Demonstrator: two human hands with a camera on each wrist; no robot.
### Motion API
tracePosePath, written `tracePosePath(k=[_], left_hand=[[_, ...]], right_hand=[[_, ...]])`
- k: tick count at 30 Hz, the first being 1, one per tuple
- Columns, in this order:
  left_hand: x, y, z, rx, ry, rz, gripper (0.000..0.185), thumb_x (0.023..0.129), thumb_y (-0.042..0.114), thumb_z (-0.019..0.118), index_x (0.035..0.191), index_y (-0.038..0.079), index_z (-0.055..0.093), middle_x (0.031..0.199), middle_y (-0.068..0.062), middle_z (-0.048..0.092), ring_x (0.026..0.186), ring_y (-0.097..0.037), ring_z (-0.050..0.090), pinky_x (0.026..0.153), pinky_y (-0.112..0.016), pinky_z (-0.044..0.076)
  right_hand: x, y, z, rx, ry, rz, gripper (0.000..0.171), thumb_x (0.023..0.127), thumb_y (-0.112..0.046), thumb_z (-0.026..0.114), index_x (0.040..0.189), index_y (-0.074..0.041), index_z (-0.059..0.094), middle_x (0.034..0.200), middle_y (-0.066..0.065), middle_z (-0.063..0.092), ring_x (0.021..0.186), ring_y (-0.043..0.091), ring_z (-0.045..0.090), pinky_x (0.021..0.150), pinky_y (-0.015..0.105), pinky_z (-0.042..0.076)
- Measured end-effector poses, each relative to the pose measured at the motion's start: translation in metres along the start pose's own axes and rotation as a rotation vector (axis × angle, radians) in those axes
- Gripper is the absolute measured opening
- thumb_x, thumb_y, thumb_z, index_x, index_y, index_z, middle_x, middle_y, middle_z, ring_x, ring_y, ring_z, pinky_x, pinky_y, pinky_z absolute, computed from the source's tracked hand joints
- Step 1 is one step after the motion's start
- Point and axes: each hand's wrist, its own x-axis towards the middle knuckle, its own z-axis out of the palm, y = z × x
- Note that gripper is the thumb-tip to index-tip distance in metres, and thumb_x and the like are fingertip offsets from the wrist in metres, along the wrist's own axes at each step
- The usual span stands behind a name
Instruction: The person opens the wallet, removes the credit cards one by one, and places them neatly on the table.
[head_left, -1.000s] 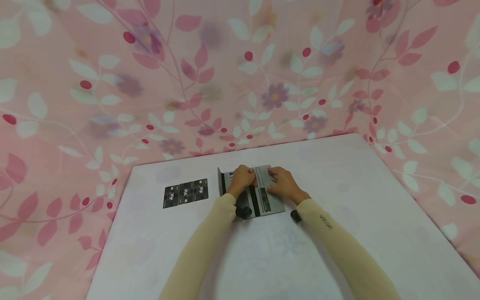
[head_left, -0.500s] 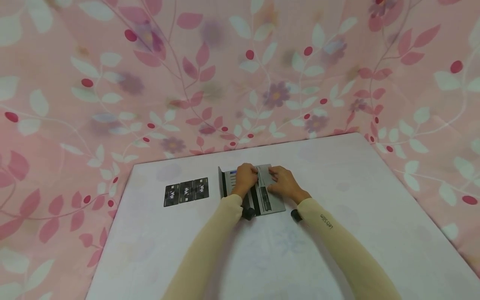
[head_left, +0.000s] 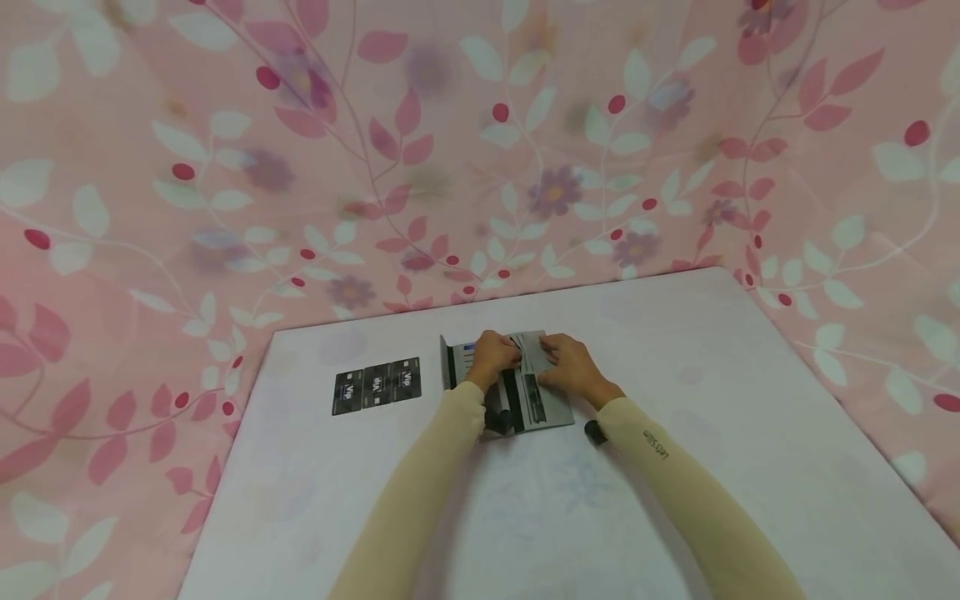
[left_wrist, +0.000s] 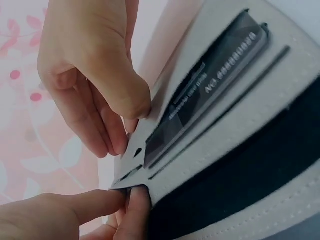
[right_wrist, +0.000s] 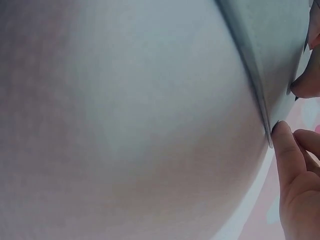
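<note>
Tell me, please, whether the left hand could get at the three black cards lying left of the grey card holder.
Probably yes: the three black cards lie uncovered on the table's bare top, though the left hand now pinches the grey card holder.

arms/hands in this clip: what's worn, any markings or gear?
Both arms wear long, snug cream-beige sleeves ending at the wrists; the left hand and right hand are bare, with no gloves or rings visible. The right sleeve carries small dark lettering along the forearm; the left sleeve looks plain. A small black device sits at each wrist, with no cables visible.
</note>
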Motion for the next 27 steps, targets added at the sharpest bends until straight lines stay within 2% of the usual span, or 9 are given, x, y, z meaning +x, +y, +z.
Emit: tracePosePath(k=[3,11,22,27], left_hand=[[-0.002,0.000,0.002,-0.001,-0.005,-0.006,0.008,0.083,-0.003,0.067,0.089,-0.007,0.069,0.091,-0.013,0.067,0.070,-0.018,0.069,0.067,-0.033,0.059],[-0.003,-0.005,0.005,-0.118,-0.011,-0.015,0.009,0.082,-0.004,0.069,0.089,-0.009,0.069,0.093,-0.015,0.067,0.070,-0.019,0.069,0.065,-0.030,0.059],[-0.004,-0.009,-0.007,-0.070,0.012,0.037,0.011,0.084,0.001,0.069,0.092,-0.006,0.072,0.093,-0.016,0.070,0.070,-0.019,0.071,0.067,-0.034,0.058],[-0.001,-0.013,-0.013,-0.066,0.024,0.057,0.013,0.084,0.000,0.068,0.095,-0.007,0.071,0.094,-0.018,0.069,0.070,-0.021,0.071,0.067,-0.035,0.059]], right_hand=[[-0.001,0.001,-0.001,-0.004,-0.001,-0.001,0.075,0.074,0.001,0.076,0.141,0.008,0.043,0.138,0.022,0.049,0.126,0.033,0.052,0.097,0.033,0.047],[-0.005,0.003,-0.002,0.047,-0.005,0.028,0.075,0.073,0.003,0.077,0.140,0.008,0.043,0.138,0.022,0.049,0.126,0.032,0.051,0.098,0.032,0.046],[-0.004,-0.001,-0.001,0.053,-0.007,-0.034,0.075,0.071,0.005,0.076,0.138,0.012,0.043,0.135,0.026,0.049,0.127,0.035,0.050,0.099,0.034,0.046],[0.000,-0.003,0.003,0.038,-0.006,-0.007,0.075,0.072,0.003,0.078,0.138,0.010,0.044,0.135,0.024,0.051,0.123,0.034,0.053,0.097,0.033,0.047]])
